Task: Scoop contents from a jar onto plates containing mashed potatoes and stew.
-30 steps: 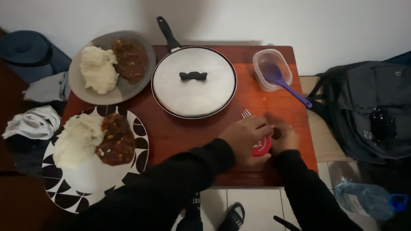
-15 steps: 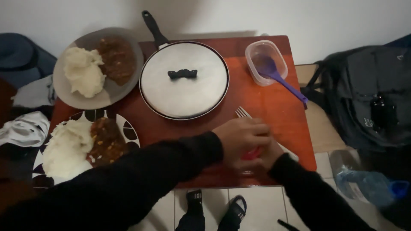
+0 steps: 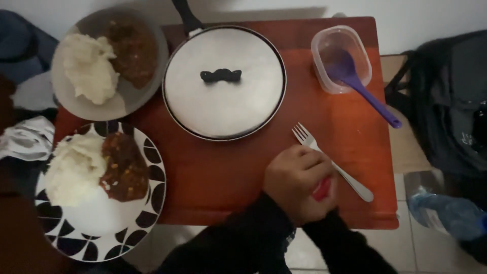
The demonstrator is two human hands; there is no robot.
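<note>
At the left edge of the reddish-brown wooden table (image 3: 228, 167), a black-and-white patterned round plate (image 3: 127, 238) carries a white mash mound and dark stew, overhanging the table's near-left corner. Behind it sits a grey round plate (image 3: 114, 106) with the same food. At centre stands a black-handled frying pan under a round metal lid (image 3: 225, 96) with a black knob. Near the front edge, the left hand (image 3: 294, 180) is curled closed over a small red round object (image 3: 322, 189), which shows only as a sliver on the hand's right side. The right hand is hidden beneath the left; its grip cannot be told. A metal fork (image 3: 329, 162) lies just beside them. Farther back right, a clear plastic tub (image 3: 324, 43) holds a purple plastic spoon (image 3: 362, 89).
</note>
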